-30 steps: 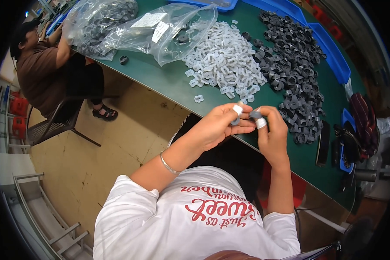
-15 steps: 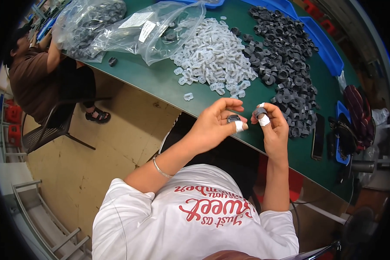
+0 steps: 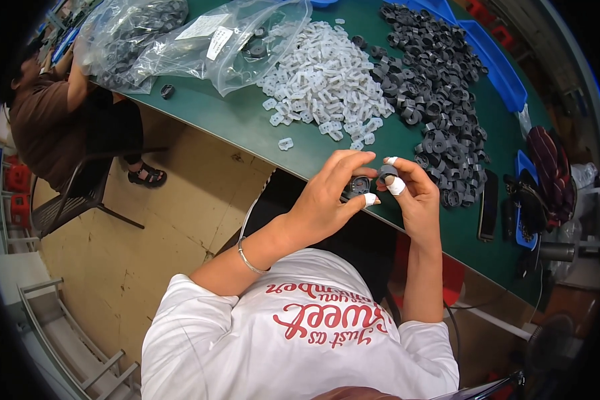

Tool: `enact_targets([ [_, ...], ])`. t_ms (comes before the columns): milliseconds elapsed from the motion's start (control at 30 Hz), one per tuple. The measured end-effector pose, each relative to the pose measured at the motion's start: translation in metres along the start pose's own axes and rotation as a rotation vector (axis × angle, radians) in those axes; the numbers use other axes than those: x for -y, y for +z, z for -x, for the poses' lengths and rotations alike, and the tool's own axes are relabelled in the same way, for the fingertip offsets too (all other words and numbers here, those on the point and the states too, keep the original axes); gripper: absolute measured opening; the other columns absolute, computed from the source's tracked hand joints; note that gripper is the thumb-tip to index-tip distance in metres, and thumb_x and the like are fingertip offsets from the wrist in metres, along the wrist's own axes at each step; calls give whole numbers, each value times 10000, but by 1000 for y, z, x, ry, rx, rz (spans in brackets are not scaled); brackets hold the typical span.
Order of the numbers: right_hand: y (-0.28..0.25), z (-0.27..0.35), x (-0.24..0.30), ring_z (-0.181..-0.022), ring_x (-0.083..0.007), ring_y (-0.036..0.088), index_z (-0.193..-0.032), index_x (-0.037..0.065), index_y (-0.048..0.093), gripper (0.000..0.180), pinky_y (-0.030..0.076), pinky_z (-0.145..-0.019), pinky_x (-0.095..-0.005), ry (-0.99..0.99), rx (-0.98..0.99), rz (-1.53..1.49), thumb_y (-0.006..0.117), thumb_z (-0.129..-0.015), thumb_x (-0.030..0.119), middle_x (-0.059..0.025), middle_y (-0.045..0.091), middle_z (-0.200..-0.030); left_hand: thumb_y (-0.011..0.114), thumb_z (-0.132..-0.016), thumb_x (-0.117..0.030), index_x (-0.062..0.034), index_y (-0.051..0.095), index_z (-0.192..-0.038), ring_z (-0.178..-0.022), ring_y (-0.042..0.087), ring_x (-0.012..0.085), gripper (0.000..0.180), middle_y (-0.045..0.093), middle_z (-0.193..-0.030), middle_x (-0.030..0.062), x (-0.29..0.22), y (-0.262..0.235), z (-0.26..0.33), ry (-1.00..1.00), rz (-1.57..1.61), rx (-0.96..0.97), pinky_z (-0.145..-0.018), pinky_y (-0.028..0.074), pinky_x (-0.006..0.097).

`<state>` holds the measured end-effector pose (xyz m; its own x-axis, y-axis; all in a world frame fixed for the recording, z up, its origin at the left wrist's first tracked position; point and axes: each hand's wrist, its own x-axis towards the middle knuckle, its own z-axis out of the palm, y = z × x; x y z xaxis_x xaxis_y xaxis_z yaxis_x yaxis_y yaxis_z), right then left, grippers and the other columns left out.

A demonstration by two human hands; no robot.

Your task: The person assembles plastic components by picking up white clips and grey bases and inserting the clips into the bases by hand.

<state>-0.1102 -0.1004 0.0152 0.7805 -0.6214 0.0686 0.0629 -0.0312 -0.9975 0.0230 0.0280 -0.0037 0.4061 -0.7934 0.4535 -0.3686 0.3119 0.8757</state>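
My left hand [image 3: 325,195] is closed around a small black plastic part [image 3: 360,185], whose round opening faces up. Between the white-taped thumb and finger of my right hand [image 3: 418,199] is a grey plastic ring [image 3: 386,175]. The ring is right beside the black part; whether the two touch I cannot tell. Both hands are at the near edge of the green table [image 3: 228,113]. Beyond them lies a heap of small white translucent plastic pieces [image 3: 330,80], and to its right a large heap of dark grey ring parts [image 3: 447,120].
Clear plastic bags [image 3: 213,50] with dark parts lie at the far left, near a lone black part [image 3: 167,91]. A blue tray [image 3: 497,63], a phone [image 3: 488,207] and a small blue basket [image 3: 525,230] are on the right. A seated person [image 3: 50,123] works at left.
My right hand has moved left with the grey ring, bringing it up to my left hand. The black part in my left hand is now turned with its opening showing.
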Motion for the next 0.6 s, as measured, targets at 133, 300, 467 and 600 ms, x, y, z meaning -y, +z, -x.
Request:
enact_targets([
  [133, 1, 0, 1, -884, -116, 607, -1144, -40, 574, 238, 510, -803, -258, 1, 4, 15, 595, -917, 25, -70, 629, -982, 684, -768, 22, -29, 429, -1297, -1028, 643, 254, 589, 464, -1216, 153, 0, 0, 0, 24, -23, -6, -833, 517, 357],
  [300, 3, 2, 1, -874, -102, 599, -1133, -38, 566, 221, 502, -788, -246, -1, -7, 40, 575, -915, 1, -50, 625, -956, 661, -799, 26, -14, 482, -1262, -1013, 642, 224, 497, 501, -1188, 144, 1, 0, 0, -19, 1, -14, -806, 530, 322],
  [467, 3, 5, 7, -831, -117, 612, -1042, -24, 612, 178, 498, -742, -246, -29, -75, 181, 605, -864, -32, -55, 634, -936, 599, -890, -35, 7, 538, -1224, -909, 614, 117, 342, 590, -1072, 96, 0, -2, -2, -164, 64, 35, -703, 521, 244],
  [600, 5, 0, 13, -821, -169, 623, -958, -8, 653, 174, 503, -725, -265, -441, -23, 545, 621, -801, -74, -88, 630, -947, 573, -927, -106, -3, 564, -1194, -808, 555, 66, 285, 618, -975, 39, -5, -2, -4, -580, 435, 103, -646, 471, 214],
])
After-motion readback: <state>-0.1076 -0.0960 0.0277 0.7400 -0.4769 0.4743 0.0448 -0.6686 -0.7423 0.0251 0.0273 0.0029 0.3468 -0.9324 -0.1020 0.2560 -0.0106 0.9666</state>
